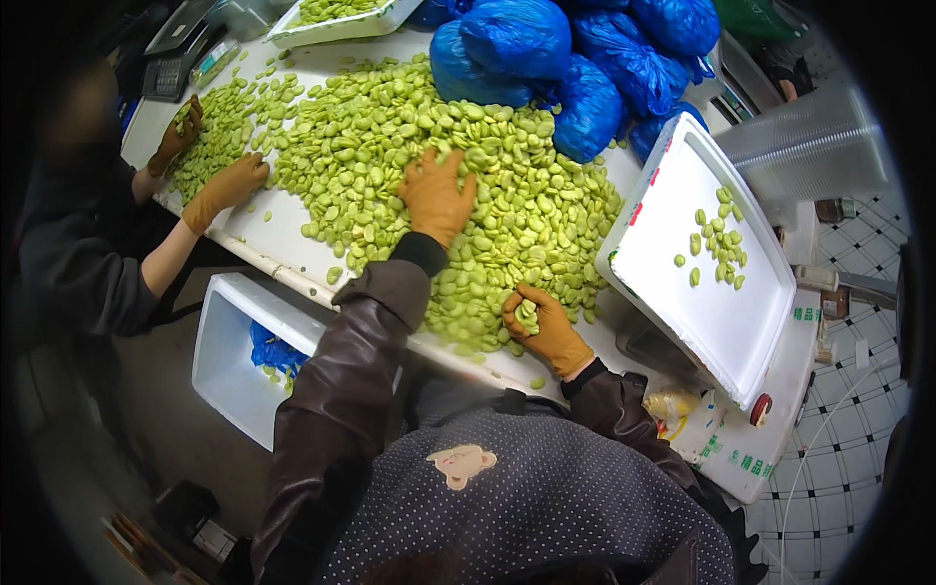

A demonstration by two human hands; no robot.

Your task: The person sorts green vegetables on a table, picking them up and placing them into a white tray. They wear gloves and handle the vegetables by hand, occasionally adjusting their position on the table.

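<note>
A broad heap of shelled green broad beans (351, 139) covers the white table (292, 219) before me. My left hand (439, 197), in an orange-brown glove, lies palm down on the middle of the heap with its fingers spread. At the heap's near right edge my right hand (545, 329), gloved alike, is curled around several beans (526, 316). A white foam tray (720, 314) tilts at the right, with a small group of beans on its floor.
Full blue plastic bags (512, 44) crowd the far side. A co-worker's gloved hands (230, 186) are at the heap's left end. Another foam tray (344, 29) of beans stands beyond. Below the table edge is a white bin (234, 373); stacked clear containers (812, 146) stand far right.
</note>
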